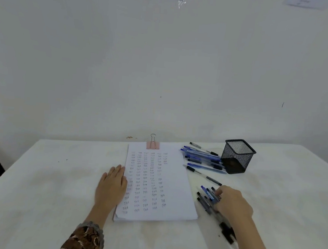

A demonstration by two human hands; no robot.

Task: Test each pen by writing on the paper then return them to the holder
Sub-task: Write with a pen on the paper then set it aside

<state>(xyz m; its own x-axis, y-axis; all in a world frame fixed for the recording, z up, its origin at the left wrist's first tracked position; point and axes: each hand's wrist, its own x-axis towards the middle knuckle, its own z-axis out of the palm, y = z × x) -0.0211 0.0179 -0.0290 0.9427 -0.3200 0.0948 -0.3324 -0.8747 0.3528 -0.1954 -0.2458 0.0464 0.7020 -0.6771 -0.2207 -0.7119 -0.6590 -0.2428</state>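
The paper (176,184) on the desk (57,175) bears rows of "Test". The left hand (112,185) lies flat, fingers together, on its left edge. Right of it, the right hand (231,202) curls over pens (205,194); whether it is pinching one I cannot tell. The holder (237,155) stands right of its top.

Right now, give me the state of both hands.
Left hand: open, flat on the edge of the paper.
Right hand: curled over pens; grip cannot be told.
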